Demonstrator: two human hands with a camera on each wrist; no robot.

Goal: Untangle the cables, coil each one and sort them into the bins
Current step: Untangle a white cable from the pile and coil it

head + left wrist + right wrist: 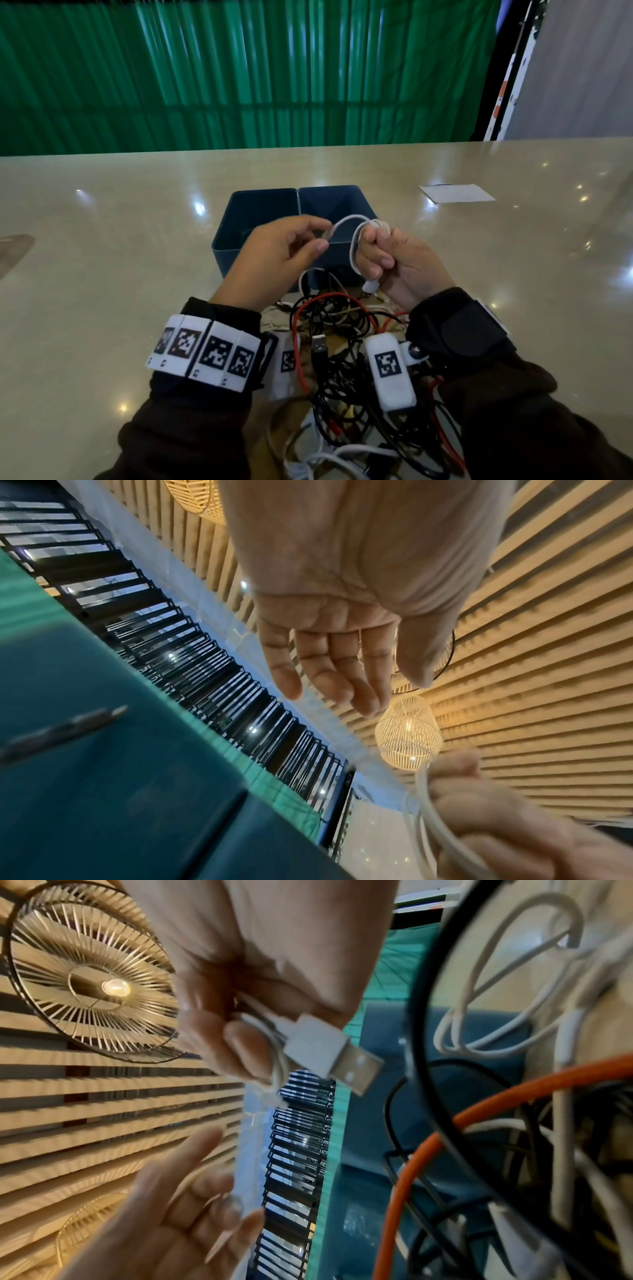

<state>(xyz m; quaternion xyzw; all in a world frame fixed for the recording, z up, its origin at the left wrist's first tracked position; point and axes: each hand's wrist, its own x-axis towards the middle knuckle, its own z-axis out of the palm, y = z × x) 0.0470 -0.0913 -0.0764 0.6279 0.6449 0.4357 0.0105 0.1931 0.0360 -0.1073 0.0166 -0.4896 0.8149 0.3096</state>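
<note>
My right hand [376, 253] grips a small coil of white cable [349, 219] in its fist above the two blue bins. The cable's USB plug [322, 1045] hangs below that fist. From the coil the cable arcs over to my left hand [322, 236], and its free end lies between that thumb and index fingertip. In the left wrist view the left hand's fingers [342, 669] are nearly straight and no pinch shows. The left bin [222, 236] and right bin [329, 192] stand side by side behind my hands. The rest of the tangle [342, 342] lies between my wrists.
The tangle holds black, red and white cables, with a black USB plug [320, 344] on top. A white card [455, 193] lies far right on the glossy beige table [102, 257]. A green curtain hangs behind the table's far edge.
</note>
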